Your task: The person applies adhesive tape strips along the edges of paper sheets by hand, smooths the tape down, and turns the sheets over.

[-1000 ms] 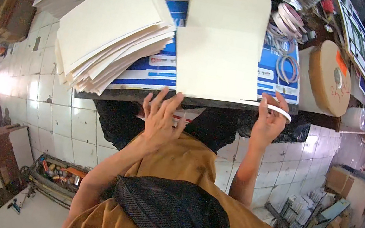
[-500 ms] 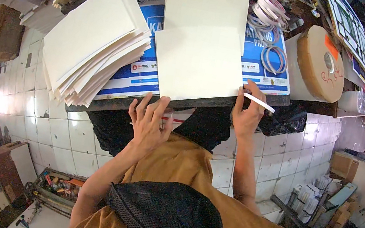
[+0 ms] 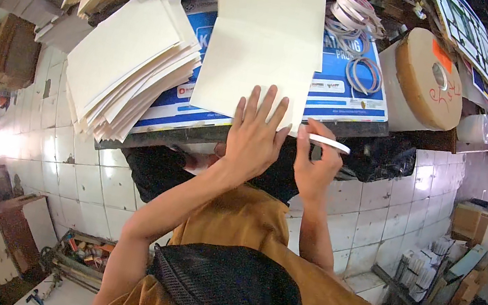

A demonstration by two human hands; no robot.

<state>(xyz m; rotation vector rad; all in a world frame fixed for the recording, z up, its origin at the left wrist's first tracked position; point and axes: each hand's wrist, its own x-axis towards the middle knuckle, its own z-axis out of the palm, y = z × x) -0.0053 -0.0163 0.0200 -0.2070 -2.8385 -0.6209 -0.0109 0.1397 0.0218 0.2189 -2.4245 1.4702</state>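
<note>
I see a cream sheet point(image 3: 263, 45) lying flat, upper centre; a thin white strip point(image 3: 328, 142) at its lower right corner.

A cluttered paper-working workshop: stacks of cream sheets point(image 3: 129, 63) at ten o'clock on the workbench point(image 3: 352, 129), tape rolls point(image 3: 361, 23) at one o'clock, a big brown roll point(image 3: 430, 77) at two, cardboard boxes point(image 3: 479, 223) on the tiled floor at three.
</note>
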